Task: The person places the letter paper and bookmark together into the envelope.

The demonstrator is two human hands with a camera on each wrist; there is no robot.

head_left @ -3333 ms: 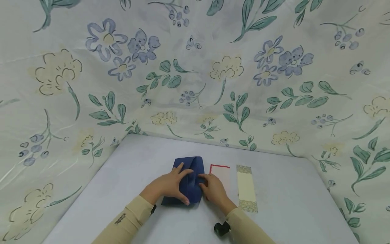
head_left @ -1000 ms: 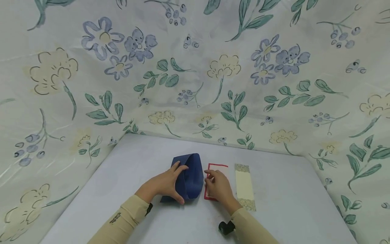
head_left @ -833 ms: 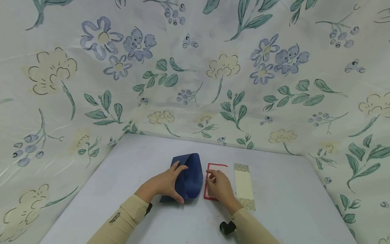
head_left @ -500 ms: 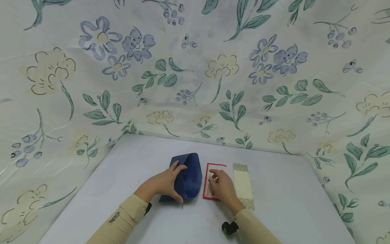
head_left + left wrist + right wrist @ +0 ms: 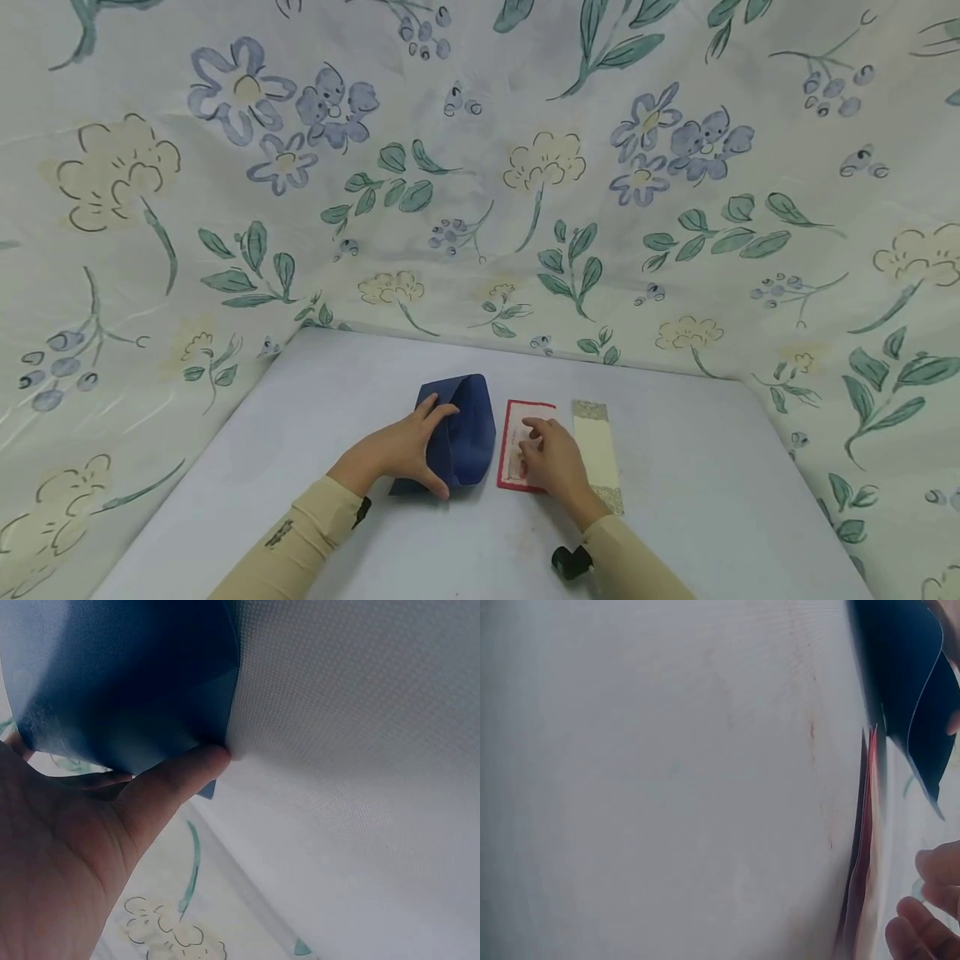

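Observation:
My left hand [image 5: 401, 446] grips a dark blue paper envelope [image 5: 474, 442], thumb at its near end and fingers at its far part. The envelope's mouth gapes toward the right. In the left wrist view the thumb presses along the lower corner of the envelope [image 5: 165, 682]. Just right of it, a red-bordered card [image 5: 513, 458] lies on the table, partly covered by my right hand [image 5: 557, 462]. That hand hovers over the card with loosely bent fingers and nothing between them. From the right wrist, the fingertips [image 5: 907, 934] show apart from the thin, red-edged card [image 5: 866, 840].
A cream strip with glittery ends [image 5: 597, 450] lies right of the card, partly behind the right hand. The white table [image 5: 690, 483] meets a floral-patterned curtain [image 5: 480, 333] at the back and sides. A black wrist device [image 5: 572, 563] sits at the right sleeve.
The envelope, flatter at first, now gapes wide in the left hand. The right hand has left the envelope's right edge and moved rightward over the red-bordered card, uncovering its left border.

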